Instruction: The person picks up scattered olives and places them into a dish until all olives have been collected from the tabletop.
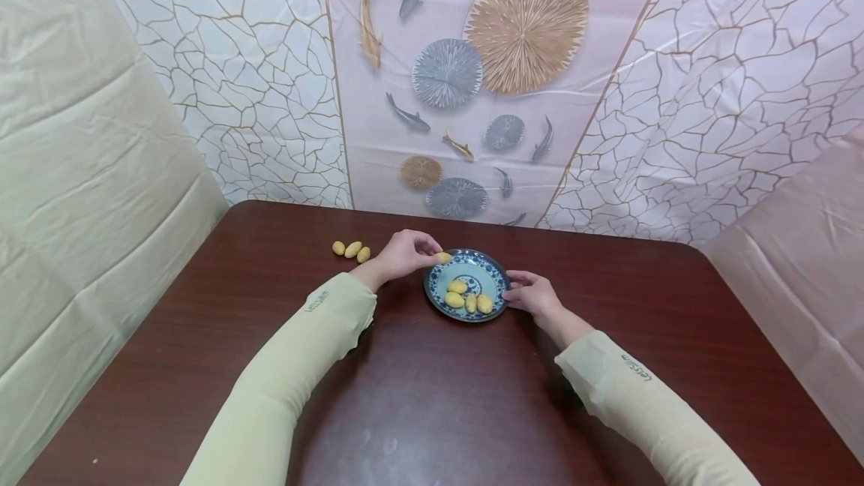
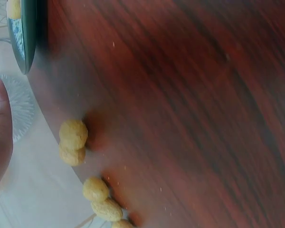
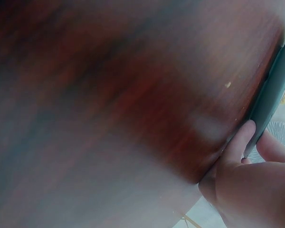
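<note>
My left hand (image 1: 408, 252) pinches a small yellow potato (image 1: 442, 256) at its fingertips, over the far left rim of the plate. This round blue-and-white plate (image 1: 481, 274) has a dark edge, and several similar yellow potatoes (image 1: 470, 303) lie in its near half. At the plate's right side, my right hand (image 1: 535, 295) holds the rim. The right wrist view shows its thumb and fingers (image 3: 242, 140) on either side of the plate's edge (image 3: 270, 95). In the left wrist view, only part of the left hand (image 2: 0, 123) shows, without the potato it holds.
More yellow potatoes (image 1: 353, 249) lie in a row at the back of the table, left of my left hand. The left wrist view shows several there (image 2: 73, 134). A patterned cloth (image 1: 270, 81) hangs behind the dark wooden table (image 1: 405, 403), with plain cloth at both sides.
</note>
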Motion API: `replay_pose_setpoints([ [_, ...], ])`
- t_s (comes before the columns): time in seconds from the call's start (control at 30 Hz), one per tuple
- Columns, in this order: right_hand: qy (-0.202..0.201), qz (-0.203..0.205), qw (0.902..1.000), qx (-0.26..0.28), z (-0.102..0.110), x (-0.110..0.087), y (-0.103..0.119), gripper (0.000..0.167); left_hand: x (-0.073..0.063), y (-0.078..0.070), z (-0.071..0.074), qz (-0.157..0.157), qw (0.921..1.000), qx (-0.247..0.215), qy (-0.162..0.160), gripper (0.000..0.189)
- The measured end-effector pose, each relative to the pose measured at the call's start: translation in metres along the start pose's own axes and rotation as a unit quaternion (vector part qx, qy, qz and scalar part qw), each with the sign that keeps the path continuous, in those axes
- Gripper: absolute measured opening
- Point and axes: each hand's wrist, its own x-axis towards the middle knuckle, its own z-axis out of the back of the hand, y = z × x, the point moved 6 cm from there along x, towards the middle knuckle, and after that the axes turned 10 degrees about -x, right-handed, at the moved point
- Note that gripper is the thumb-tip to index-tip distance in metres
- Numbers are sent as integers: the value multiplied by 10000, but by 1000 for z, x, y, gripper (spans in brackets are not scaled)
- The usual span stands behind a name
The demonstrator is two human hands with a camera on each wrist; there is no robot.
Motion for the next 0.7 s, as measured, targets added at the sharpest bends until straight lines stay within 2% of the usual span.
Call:
replay_pose_setpoints([
  [0.27, -8, -3, 10000, 16, 0, 0, 0, 53, 2, 5, -12, 171, 9997, 161, -32, 17],
  [0.43, 13, 91, 9999, 73, -1, 0, 1, 55, 4, 9, -17, 122, 9993, 321, -126, 16],
  [0.6, 17, 203, 9997, 163, -2, 0, 1, 56, 4, 12, -21, 69, 9995, 319, 10, 14],
  [0.63, 15, 201, 9997, 158, -2, 0, 1, 56, 4, 13, -22, -65, 9994, 327, 41, 15],
  [0.7, 7, 172, 9998, 132, -2, 0, 1, 55, 3, 13, -24, -68, 9992, 372, 86, 15],
])
